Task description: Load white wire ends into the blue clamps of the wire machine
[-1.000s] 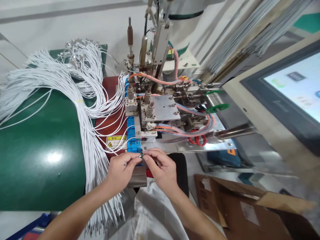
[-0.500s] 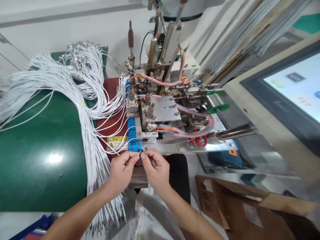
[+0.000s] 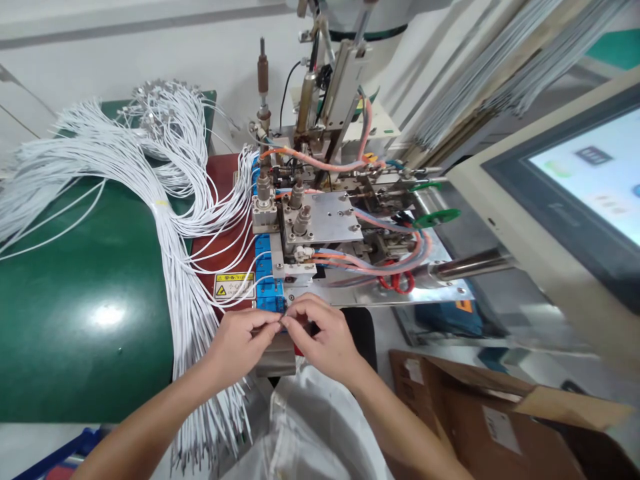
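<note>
My left hand (image 3: 241, 341) and my right hand (image 3: 324, 335) meet at the near end of the blue fixture strip (image 3: 269, 293). Each pinches with thumb and forefinger, and the fingertips almost touch. Whatever lies between them is too small and too covered to make out. White cables (image 3: 213, 303) run from the large bundle into slots of the blue strip, just beyond my left hand. The bundle (image 3: 167, 233) hangs down past my left forearm, its lower ends loose.
A machine with a metal plate (image 3: 327, 217) and orange hoses (image 3: 370, 265) stands beyond my hands. At left is a green work surface (image 3: 85, 347); a yellow warning label (image 3: 234, 286) sits by the strip. A screen (image 3: 595, 160) and cardboard box (image 3: 480, 413) are at right.
Both hands have drawn slightly toward me, and the right wrist has swung outward to the right. The small piece glimpsed between the fingertips earlier is now covered.
</note>
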Tool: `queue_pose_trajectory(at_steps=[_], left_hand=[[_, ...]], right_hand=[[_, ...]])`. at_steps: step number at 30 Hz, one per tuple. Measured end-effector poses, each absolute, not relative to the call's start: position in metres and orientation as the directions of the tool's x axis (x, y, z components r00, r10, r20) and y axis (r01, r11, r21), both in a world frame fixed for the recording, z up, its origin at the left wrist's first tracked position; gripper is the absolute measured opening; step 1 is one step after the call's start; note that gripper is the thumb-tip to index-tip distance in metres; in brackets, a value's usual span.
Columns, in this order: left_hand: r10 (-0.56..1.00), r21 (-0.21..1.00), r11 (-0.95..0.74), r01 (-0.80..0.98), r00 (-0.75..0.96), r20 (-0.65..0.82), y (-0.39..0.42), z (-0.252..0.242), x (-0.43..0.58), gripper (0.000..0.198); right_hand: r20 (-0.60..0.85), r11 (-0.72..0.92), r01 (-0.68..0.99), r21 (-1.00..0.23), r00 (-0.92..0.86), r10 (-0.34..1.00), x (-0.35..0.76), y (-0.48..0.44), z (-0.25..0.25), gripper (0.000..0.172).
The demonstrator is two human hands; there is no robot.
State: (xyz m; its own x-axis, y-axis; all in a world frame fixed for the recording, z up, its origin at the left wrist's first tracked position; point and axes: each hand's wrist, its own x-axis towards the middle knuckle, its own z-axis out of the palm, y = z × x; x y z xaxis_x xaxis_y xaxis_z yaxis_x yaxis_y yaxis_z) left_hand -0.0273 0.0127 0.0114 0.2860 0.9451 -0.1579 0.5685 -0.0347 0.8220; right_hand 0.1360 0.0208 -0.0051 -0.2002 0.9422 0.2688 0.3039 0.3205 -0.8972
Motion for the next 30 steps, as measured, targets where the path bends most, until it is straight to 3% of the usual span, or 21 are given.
queue_pose_trajectory(at_steps=[4,10,15,22,26,30], left_hand=[[0.89,0.728,-0.185,0.66,0.427,-0.16,0.014,0.022,-0.029,0.025],[0.993,0.834,0.019,0.552,0.088,-0.081,0.004,0.005,-0.018,0.019],[0.993,0.904,0.109,0.413,-0.003,-0.119,0.002,-0.008,-0.016,0.02],[0.99,0.891,0.1,0.443,0.042,-0.132,0.005,-0.005,-0.018,0.019],[0.989,0.886,0.097,0.453,0.052,-0.135,0.004,-0.007,-0.017,0.02],[0.985,0.872,0.099,0.479,0.078,-0.155,0.006,-0.006,-0.02,0.021]], right_hand=[[0.133,0.271,0.324,-0.907,-0.39,0.911,0.142,0.024,0.001,0.013],[0.114,0.108,0.128,-0.986,0.033,0.993,0.12,0.013,-0.015,0.016],[0.076,0.074,0.069,-0.995,0.028,0.997,0.116,0.008,-0.023,0.016],[-0.079,-0.074,-0.081,-0.994,0.066,0.995,0.119,0.013,-0.02,0.006],[-0.031,-0.03,-0.019,-0.999,0.072,0.997,0.117,0.013,-0.021,0.009],[0.178,0.149,0.228,-0.962,0.11,0.978,0.118,0.01,-0.024,0.011]])
